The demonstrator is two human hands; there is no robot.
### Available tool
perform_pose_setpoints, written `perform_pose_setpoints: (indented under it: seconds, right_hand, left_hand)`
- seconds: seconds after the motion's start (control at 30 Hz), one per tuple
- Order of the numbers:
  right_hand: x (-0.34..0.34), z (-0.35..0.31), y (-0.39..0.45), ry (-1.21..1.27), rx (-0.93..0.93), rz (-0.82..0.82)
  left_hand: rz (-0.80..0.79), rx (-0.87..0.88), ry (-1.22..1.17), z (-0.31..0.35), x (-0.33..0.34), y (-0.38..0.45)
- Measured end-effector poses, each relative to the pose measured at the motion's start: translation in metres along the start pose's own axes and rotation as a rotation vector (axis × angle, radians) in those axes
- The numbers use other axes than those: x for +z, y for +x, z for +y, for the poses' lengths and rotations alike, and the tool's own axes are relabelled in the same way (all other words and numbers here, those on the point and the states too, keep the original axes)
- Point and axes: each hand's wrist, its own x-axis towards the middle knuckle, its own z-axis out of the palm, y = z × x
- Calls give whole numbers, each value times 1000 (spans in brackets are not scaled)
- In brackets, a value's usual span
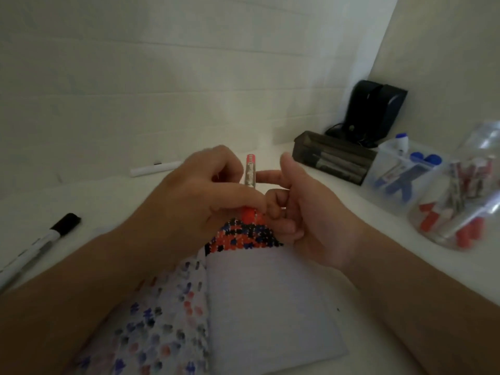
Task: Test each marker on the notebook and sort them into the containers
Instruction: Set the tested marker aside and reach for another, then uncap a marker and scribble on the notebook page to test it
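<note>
Head view. The left hand [194,190] grips a red marker [250,171] above the far end of the open notebook [270,301]; its fingers curl round the lower barrel, so that the grey shaft and red end rise upright past the knuckles while the red lower part shows just beneath the fingertips, over the rows of red, blue and black test marks. The right hand [311,212] lies just beside it, forefinger stretched across to the barrel, thumb raised, remaining fingers curled; whether these pinch anything cannot be told. On the white table [324,201], a black-capped marker [40,244] lies at far left and a white marker [154,169] beyond the hands. At right stand a dark container [332,155], a clear container [400,180] holding blue markers, and a round clear container [460,209] holding red ones
</note>
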Motion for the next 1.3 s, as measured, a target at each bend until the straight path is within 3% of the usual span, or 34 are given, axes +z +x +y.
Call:
perform_pose_setpoints:
  seconds: [0.17,0.27,0.37,0.53,0.77,1.03,1.3]
  right_hand:
    - [0,0,1,161,-54,-36]
    - [-3,4,0,30,-158,6]
    - [2,8,0,-124,-270,78]
    - [10,18,4,-182,-371,84]
    - [14,17,-1,-71,-307,117]
    - [16,11,-7,-82,-218,72]
    - [-9,-2,-23,-101,-187,-36]
  left_hand:
    - [-156,-141,-141,6,5,-4]
    - [-213,-339,-216,8,8,-6]
    - [-259,-431,-265,4,14,-6]
    - [-351,-335,-226,5,18,-8]
    - [-386,-323,-317,7,20,-5]
    - [-386,-396,-460,8,15,-4]
    - [-440,-505,-430,14,11,-1]
